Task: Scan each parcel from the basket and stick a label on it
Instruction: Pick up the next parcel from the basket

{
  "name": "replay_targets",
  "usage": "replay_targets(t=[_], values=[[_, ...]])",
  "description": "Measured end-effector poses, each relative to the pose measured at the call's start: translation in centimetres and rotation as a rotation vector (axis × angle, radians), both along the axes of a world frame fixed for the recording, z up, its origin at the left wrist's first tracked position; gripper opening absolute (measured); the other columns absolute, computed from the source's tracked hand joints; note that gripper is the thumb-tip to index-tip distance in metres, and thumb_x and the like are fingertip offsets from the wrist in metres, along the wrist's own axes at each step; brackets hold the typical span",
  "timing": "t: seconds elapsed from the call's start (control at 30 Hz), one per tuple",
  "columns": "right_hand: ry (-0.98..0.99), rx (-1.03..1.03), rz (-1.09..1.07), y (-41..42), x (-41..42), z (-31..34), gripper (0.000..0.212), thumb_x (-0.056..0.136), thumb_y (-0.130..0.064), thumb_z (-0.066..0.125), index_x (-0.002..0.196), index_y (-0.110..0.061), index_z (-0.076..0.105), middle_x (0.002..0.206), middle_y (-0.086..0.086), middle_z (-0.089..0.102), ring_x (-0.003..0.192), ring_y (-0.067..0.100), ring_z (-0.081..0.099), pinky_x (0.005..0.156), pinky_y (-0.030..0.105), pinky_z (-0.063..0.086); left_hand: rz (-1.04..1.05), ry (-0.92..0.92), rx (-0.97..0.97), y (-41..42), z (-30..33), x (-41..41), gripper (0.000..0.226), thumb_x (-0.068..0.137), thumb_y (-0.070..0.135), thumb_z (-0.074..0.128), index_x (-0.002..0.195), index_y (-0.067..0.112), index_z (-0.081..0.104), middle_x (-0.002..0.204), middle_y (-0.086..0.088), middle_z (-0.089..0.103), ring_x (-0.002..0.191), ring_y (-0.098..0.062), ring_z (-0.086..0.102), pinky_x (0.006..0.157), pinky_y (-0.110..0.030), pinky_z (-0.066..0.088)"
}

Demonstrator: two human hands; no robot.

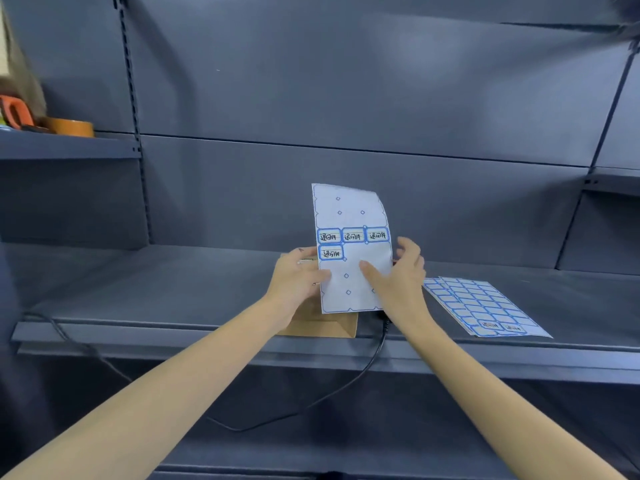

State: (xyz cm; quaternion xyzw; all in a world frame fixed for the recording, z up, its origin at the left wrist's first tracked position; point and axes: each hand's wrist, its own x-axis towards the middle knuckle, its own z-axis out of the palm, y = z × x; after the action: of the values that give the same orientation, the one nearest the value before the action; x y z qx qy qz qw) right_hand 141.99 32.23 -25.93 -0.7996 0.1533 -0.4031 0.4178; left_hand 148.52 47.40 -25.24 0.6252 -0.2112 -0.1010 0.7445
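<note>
White label sheet (351, 251) held upright: left hand (298, 279) pinches its left edge, right hand (398, 271) grips its right edge. Brown parcel (323, 322) on shelf (173, 289) just behind. Spare label sheets (485, 306) right.

I count two hands, left hand (298, 277) and right hand (398, 275), one held label sheet (353, 216) bearing four labels, one cardboard parcel (325, 323), one black cable (346, 382), one tape roll (71, 126)
</note>
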Motion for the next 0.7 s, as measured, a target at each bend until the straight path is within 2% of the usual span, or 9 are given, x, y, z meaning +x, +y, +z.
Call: replay_targets(t=[0.03,0.1,0.17,0.23,0.4,0.53,0.7], values=[[-0.007,-0.194,-0.065,0.0,0.1,-0.2,0.062,0.084,-0.025,0.070,0.137,-0.017,0.039,0.133,0.003,0.042,0.124,0.023,0.035,0.104,0.031,0.026,0.002,0.005,-0.008,0.0,-0.2,0.0,0.039,0.082,-0.012,0.059,0.116,0.007,0.057,0.107,-0.011,0.071,0.098,-0.024,0.070,0.083,-0.037,0.058],[-0.054,-0.520,-0.063,0.1,0.2,-0.3,0.045,0.086,-0.025,0.067,0.129,-0.021,0.054,0.132,0.002,0.047,0.124,0.023,0.035,0.097,0.023,0.017,-0.001,0.000,-0.018,0.1,-0.3,-0.2,0.035,0.083,-0.012,0.058,0.109,0.011,0.058,0.106,-0.010,0.071,0.096,-0.023,0.070,0.078,-0.030,0.058],[-0.113,-0.726,-0.027,0.1,0.6,-0.3,0.030,0.085,-0.027,0.066,0.114,-0.022,0.065,0.121,0.001,0.058,0.116,0.020,0.043,0.093,0.026,0.019,-0.012,-0.017,-0.010,0.1,-0.3,-0.4,0.033,0.084,-0.012,0.057,0.100,0.016,0.060,0.104,-0.009,0.071,0.094,-0.022,0.070,0.074,-0.027,0.058],[-0.110,-0.855,-0.015,0.2,1.0,-0.2,0.023,0.083,-0.031,0.062,0.104,-0.024,0.069,0.108,-0.002,0.064,0.107,0.017,0.047,0.092,0.030,0.022,-0.028,-0.047,0.012,0.2,-0.4,-0.5,0.032,0.085,-0.012,0.056,0.096,0.018,0.061,0.103,-0.009,0.072,0.090,-0.022,0.070,0.074,-0.028,0.059],[-0.080,-0.977,-0.031,0.5,1.7,0.5,0.014,0.077,-0.030,0.064,0.088,-0.025,0.072,0.084,-0.008,0.068,0.085,0.022,0.063,0.079,0.031,0.022,-0.028,-0.095,0.048,0.4,-0.5,-0.7,0.029,0.087,-0.010,0.056,0.095,0.017,0.064,0.102,-0.009,0.072,0.087,-0.022,0.071,0.079,-0.032,0.058],[-0.078,-1.001,-0.019,0.7,2.1,1.0,0.012,0.077,-0.029,0.064,0.083,-0.024,0.074,0.074,-0.008,0.068,0.076,0.022,0.063,0.076,0.031,0.022,-0.007,-0.117,0.073,0.5,-0.6,-0.5,0.027,0.089,-0.006,0.057,0.095,0.019,0.064,0.101,-0.008,0.073,0.093,-0.024,0.070,0.085,-0.037,0.057],[-0.103,-1.028,-0.019,0.9,2.4,1.3,0.009,0.073,-0.027,0.067,0.076,-0.027,0.076,0.066,-0.011,0.065,0.070,0.019,0.062,0.074,0.030,0.024,0.021,-0.212,0.131,0.5,-0.8,-0.4,0.020,0.092,0.001,0.057,0.096,0.020,0.061,0.096,-0.002,0.074,0.086,-0.011,0.071,0.082,-0.033,0.056]])
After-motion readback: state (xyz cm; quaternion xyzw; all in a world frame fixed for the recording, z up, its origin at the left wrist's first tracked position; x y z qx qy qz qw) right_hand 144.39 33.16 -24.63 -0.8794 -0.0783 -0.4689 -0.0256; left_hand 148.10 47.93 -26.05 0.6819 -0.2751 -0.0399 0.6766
